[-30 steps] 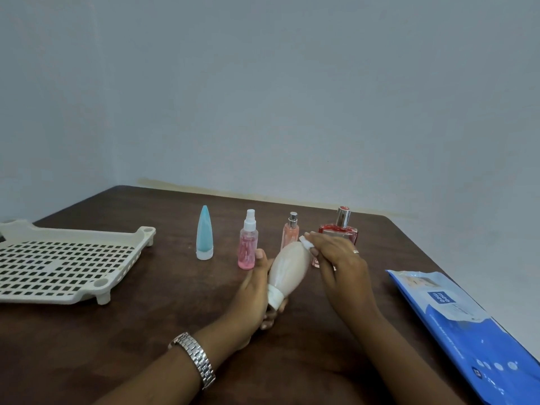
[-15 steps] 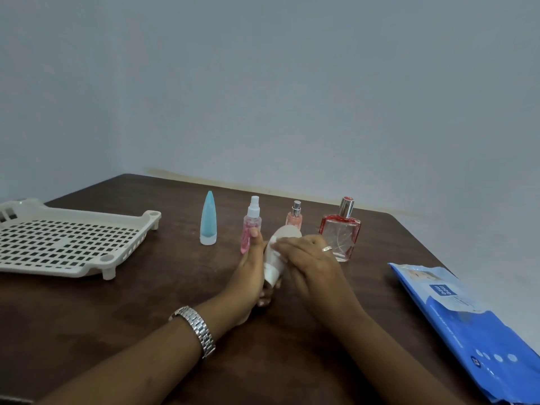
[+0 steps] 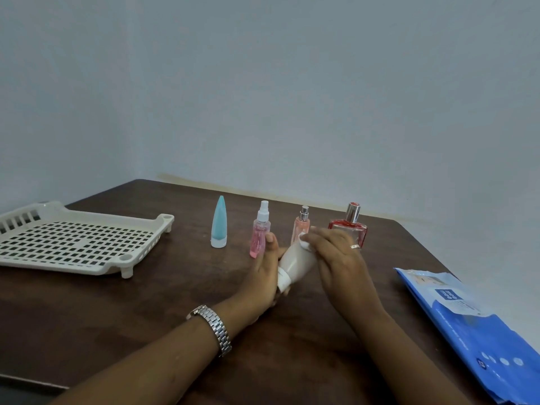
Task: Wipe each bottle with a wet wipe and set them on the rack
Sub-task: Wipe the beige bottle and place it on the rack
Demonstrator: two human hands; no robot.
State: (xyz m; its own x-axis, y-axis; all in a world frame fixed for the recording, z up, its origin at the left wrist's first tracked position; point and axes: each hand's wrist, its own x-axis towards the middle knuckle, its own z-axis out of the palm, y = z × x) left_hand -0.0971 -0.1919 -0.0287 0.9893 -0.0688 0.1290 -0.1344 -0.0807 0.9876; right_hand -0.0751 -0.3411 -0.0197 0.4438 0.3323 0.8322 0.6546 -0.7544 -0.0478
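While the left hand (image 3: 264, 276) grips the beige tube (image 3: 296, 263) near its cap, the right hand (image 3: 339, 258) pinches a white wipe (image 3: 305, 244) against its far end, above the table (image 3: 175, 302).

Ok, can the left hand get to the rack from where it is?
Probably yes: nothing stands on the table between the left hand and the rack. It grips the tube, the right hand holding a wipe against it.

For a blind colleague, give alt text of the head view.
A person's left hand holds a beige tube while the right hand presses a white wipe to it. Four bottles stand behind; white rack at left, blue wipe pack at right.
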